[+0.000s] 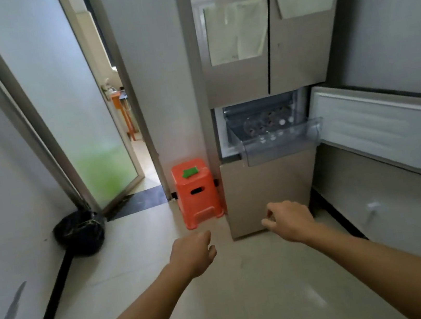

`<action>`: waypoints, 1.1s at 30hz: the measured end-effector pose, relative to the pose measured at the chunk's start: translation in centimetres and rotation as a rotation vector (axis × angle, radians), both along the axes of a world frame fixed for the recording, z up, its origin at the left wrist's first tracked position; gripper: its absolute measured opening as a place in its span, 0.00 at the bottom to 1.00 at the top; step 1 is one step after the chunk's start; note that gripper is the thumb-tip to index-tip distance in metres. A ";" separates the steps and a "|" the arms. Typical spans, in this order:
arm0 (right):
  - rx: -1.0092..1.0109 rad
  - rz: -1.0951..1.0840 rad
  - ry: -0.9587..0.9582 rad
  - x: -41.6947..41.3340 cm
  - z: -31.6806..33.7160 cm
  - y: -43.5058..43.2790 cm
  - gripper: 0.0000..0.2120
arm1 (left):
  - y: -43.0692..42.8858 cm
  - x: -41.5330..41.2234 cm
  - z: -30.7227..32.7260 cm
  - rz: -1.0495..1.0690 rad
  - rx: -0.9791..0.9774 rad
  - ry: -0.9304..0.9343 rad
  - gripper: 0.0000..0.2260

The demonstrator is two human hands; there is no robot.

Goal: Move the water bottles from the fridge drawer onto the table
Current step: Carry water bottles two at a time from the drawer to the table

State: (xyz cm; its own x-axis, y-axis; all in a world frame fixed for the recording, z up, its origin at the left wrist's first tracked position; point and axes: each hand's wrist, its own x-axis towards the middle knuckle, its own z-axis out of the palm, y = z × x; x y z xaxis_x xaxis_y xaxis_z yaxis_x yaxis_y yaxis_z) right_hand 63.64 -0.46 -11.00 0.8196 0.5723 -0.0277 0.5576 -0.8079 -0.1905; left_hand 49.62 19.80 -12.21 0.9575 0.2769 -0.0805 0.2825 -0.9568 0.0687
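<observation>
A tall beige fridge (251, 76) stands ahead with its middle door (387, 127) swung open to the right. A clear plastic drawer (278, 146) is pulled out of that compartment. Several water bottles (267, 123) lie inside it, their white caps facing me. My left hand (194, 253) hangs over the floor in front of the fridge, fingers loosely curled, holding nothing. My right hand (289, 220) is a little farther forward, in front of the lower fridge door, fingers loosely bent and empty. Both hands are well below the drawer. No table is in view.
An orange plastic stool (196, 192) with a green item on top stands left of the fridge. A black bag (79, 232) sits in the left corner. A frosted glass door (67, 104) stands ajar to another room. Walls close in on both sides.
</observation>
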 end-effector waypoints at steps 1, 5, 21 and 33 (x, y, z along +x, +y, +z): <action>0.006 -0.029 -0.001 2.0 0.4 0.3 0.14 | 0.8 2.4 0.1 -0.017 -0.015 -0.012 0.10; 0.031 -0.137 0.015 9.0 1.3 1.2 0.14 | 3.5 11.8 1.2 -0.117 -0.054 -0.038 0.10; 0.071 -0.347 0.075 37.6 -1.2 -3.8 0.10 | 0.9 43.9 -0.4 -0.267 -0.050 0.028 0.12; 0.181 -0.272 0.104 59.5 0.1 -2.5 0.12 | 0.5 61.9 -1.7 -0.099 -0.235 -0.089 0.08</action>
